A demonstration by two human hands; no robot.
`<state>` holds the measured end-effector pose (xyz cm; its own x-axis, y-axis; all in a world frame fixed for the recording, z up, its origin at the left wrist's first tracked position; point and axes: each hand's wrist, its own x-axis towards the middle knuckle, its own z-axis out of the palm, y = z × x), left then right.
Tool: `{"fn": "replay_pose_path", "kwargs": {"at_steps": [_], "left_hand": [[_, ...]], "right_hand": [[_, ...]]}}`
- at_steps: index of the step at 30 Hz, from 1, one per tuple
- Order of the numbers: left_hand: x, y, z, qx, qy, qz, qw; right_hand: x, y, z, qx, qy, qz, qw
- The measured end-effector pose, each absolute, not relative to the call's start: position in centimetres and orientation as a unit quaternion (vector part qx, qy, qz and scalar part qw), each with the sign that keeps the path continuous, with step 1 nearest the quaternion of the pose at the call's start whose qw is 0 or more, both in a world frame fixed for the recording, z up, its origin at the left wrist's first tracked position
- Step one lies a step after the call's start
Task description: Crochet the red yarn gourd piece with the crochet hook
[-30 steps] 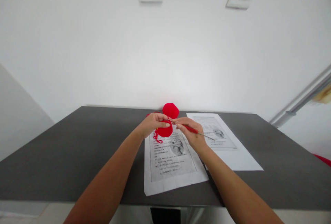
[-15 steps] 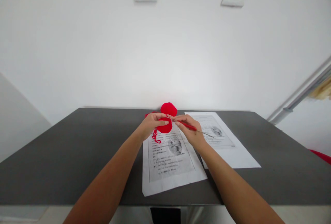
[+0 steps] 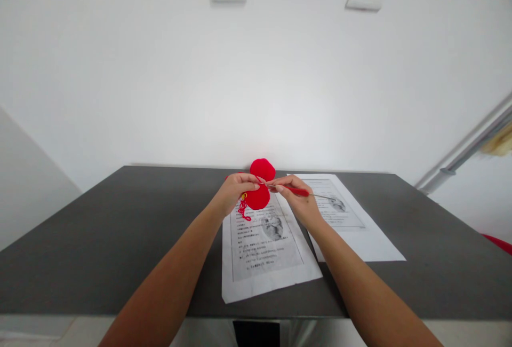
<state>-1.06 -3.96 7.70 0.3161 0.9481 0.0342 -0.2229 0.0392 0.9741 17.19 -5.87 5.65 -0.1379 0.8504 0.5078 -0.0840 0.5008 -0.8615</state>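
Observation:
Pinched in my left hand [image 3: 237, 189] is a round red crochet piece [image 3: 258, 197], which hangs below the fingertips. My right hand [image 3: 298, 197] is closed around a crochet hook [image 3: 298, 191] with a red handle; its thin metal end sticks out to the right, and its tip meets the upper edge of the crochet piece. A small yellow stitch marker [image 3: 244, 196] shows at the left edge of the piece. Under it dangles a loose tangle of red yarn [image 3: 244, 212]. Just behind the hands sits a red ball of yarn [image 3: 262, 169].
Two printed sheets lie on the dark table [image 3: 120, 240]: a nearer sheet [image 3: 272, 277] under the hands and another sheet [image 3: 372, 245] to the right. A white wall [image 3: 256, 80] rises behind the table, and a grey pole [image 3: 464, 157] leans at the right.
The crochet piece has turned in my left hand, bringing the yellow marker into sight. The hook now lies flatter, its rear end raised. The whole view has shifted slightly.

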Motion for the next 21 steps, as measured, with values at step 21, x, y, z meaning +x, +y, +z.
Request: {"fn": "replay_pose_path", "kwargs": {"at_steps": [21], "left_hand": [[-1.3, -4.0, 7.6, 0.537, 0.319, 0.444, 0.642]], "right_hand": [[18.2, -5.5, 5.9, -0.241, -0.626, 0.486, 0.56]]}}
